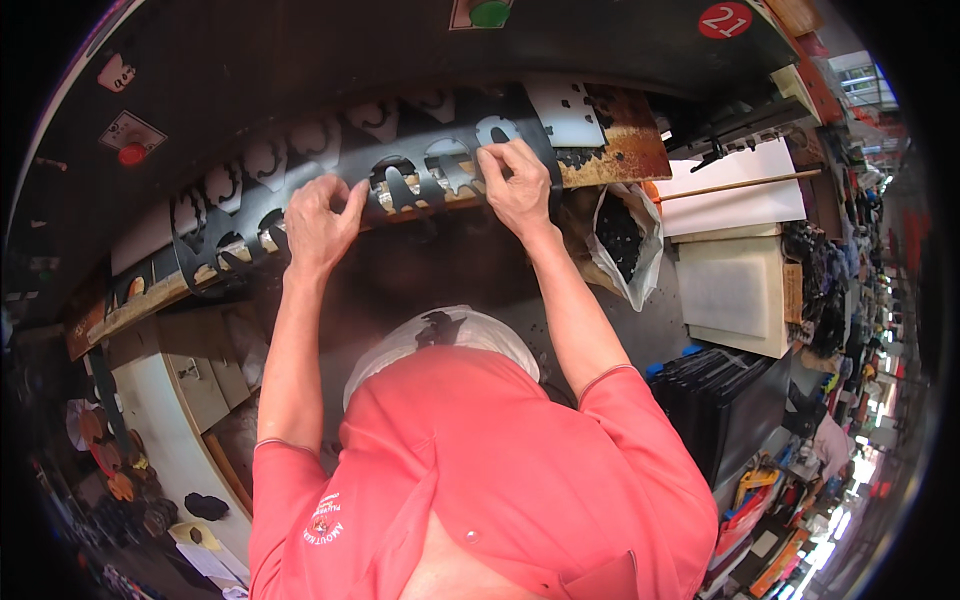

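Note:
A long black sheet [405, 140] with rows of shaped cut-outs lies along the ledge in front of me. My left hand [322, 228] is closed on its near edge, left of the middle, with thumb and fingers pinched together. Further right, my right hand [518, 185] pinches the sheet beside a rounded cut-out near its right end. Pale board and wood show through the holes. Under the sheet's right end, a white board [565, 115] carries small black scraps. The fingertips of both hands are partly hidden by the hands themselves.
A dark machine body [330, 50] overhangs the ledge, with a red button [131, 154] and a green button [490, 13]. On the right stand an open white bag [648, 272] of black scraps, a pale board block [735, 290] and a stack of black sheets [735, 400].

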`<move>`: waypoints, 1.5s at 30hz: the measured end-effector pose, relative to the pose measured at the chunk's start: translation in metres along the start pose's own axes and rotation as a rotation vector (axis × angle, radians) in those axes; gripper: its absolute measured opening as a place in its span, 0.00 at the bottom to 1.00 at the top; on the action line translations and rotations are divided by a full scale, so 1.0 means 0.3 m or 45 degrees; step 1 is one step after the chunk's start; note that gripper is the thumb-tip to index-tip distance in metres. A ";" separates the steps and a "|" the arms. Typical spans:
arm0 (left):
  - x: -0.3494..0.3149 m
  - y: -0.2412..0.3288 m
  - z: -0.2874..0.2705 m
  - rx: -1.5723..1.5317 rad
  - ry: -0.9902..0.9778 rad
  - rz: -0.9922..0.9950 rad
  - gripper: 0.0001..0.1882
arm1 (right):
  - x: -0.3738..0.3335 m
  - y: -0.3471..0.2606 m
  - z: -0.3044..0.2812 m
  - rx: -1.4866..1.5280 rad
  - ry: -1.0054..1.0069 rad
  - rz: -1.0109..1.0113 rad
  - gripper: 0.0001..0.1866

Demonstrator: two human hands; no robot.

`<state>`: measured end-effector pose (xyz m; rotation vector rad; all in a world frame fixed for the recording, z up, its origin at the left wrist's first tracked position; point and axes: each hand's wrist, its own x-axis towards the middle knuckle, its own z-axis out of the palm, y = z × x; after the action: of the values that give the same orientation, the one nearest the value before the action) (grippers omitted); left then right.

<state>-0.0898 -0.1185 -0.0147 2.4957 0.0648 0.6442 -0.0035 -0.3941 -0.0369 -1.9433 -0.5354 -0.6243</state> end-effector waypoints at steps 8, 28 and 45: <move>0.020 -0.006 -0.037 -0.008 -0.169 0.056 0.19 | 0.193 0.027 -0.024 -0.170 0.003 0.194 0.09; 0.500 0.145 0.155 -0.999 -0.871 -0.313 0.20 | 0.436 0.262 0.061 1.092 -0.192 0.968 0.36; 0.541 0.179 0.450 -1.206 -0.658 -0.588 0.15 | 0.407 0.259 0.111 1.165 0.144 0.929 0.33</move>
<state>0.1108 -0.2032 -0.0147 1.5638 0.1057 -0.1705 0.1441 -0.3840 -0.0254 -1.0844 0.0150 0.0168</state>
